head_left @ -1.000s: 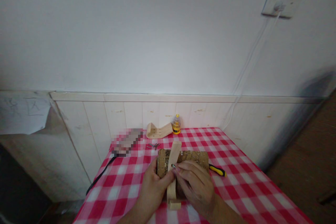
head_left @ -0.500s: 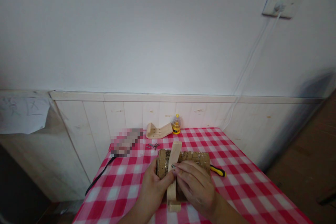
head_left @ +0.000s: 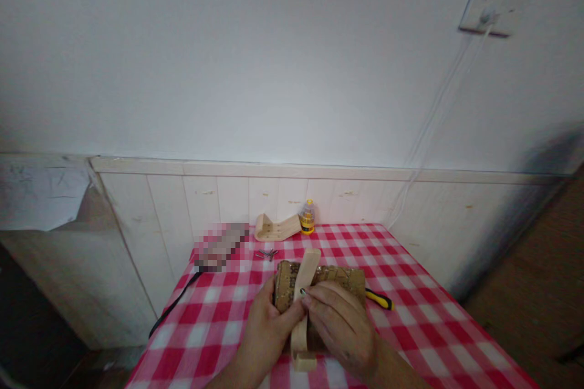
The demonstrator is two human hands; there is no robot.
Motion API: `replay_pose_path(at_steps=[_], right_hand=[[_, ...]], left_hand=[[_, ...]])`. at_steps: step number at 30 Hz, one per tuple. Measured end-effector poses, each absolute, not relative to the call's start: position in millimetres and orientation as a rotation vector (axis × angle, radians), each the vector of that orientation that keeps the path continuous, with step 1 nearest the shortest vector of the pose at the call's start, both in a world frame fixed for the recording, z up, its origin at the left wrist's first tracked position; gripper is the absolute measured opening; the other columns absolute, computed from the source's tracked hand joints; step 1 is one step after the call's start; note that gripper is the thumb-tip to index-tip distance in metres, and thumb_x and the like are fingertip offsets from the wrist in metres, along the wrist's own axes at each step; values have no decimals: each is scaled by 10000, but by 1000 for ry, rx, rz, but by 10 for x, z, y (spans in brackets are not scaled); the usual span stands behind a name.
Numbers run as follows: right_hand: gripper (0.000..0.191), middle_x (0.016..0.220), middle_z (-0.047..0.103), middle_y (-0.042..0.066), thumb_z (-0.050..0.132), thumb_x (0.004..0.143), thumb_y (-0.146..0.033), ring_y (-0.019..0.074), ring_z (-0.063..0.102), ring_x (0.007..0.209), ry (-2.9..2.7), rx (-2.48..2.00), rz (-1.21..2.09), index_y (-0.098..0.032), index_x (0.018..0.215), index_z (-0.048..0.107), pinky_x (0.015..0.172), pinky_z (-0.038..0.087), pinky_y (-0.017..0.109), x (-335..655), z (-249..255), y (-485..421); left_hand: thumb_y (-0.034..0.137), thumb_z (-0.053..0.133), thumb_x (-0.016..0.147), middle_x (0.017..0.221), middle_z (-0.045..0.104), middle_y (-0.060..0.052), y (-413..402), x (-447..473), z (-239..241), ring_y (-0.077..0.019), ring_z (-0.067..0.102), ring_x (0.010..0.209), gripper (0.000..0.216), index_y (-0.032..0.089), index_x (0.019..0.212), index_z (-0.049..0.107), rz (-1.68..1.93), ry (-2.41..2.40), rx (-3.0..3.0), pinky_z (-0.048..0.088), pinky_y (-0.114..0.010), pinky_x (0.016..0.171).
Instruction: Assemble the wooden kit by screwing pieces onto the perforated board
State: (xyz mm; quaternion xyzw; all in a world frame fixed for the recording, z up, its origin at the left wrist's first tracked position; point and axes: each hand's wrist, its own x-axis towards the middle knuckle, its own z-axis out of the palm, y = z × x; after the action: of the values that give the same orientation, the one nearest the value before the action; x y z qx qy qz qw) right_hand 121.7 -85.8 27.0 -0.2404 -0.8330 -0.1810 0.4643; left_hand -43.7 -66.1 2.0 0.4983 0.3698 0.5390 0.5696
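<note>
A curved pale wooden strip (head_left: 308, 267) lies across a taped brown cardboard box (head_left: 285, 284) on the table, its hooked end towards me. My left hand (head_left: 269, 327) is closed on the strip at the left side of the box, thumb pressed on the wood. With pinched fingertips, my right hand (head_left: 340, 322) holds a small metal screw (head_left: 303, 292) at the strip's middle. Fingers hide most of the screw, so its depth in the wood cannot be seen. Several loose screws (head_left: 268, 253) lie beyond the box.
A bent wooden piece with holes (head_left: 276, 230) stands at the table's back edge beside a yellow-based clear bottle-shaped case (head_left: 308, 219). Right of the box lies a yellow and black tool handle (head_left: 380, 299). A blurred-out object with a black strap (head_left: 176, 302) lies at left.
The strip's far end has shifted slightly right and the view has moved a little. Both hands keep nearly the same hold, the right fingertips still at the screw.
</note>
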Motion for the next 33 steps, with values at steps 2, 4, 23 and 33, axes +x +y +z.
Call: replay_pose_path(at_steps=[2,4,23,33], right_hand=[[206,947,782,157,548,981,-65,228,747,913,-2036,-576,-460,-77,1095,718,776,686,355,1216,261,-855],[199,938,781,163,548,978,-53,227,745,912,-2049,-585,-459,-61,1077,720,784,685,349,1219,260,-864],[212,953,773,165,537,979,-56,232,738,918,-2060,-603,-431,-69,1082,721,795,677,360,1218,239,-852],[248,920,775,138,485,1008,-62,214,743,875,-2109,-615,-399,-101,1111,707,790,677,353,1196,364,-880]], left_hand=[[366,847,698,1006,783,-108,-665,-441,31,-288,726,895,471,147,1084,689,1271,885,1194,577,-367,822],[368,839,709,1012,784,-104,-670,-443,47,-284,727,901,467,151,1094,689,1278,886,1208,573,-367,839],[340,862,689,1022,777,-117,-659,-416,25,-304,724,927,468,148,1076,681,1254,801,1113,569,-373,848],[348,823,745,1063,774,-117,-689,-407,50,-298,718,968,409,157,1074,672,1252,750,1121,566,-387,877]])
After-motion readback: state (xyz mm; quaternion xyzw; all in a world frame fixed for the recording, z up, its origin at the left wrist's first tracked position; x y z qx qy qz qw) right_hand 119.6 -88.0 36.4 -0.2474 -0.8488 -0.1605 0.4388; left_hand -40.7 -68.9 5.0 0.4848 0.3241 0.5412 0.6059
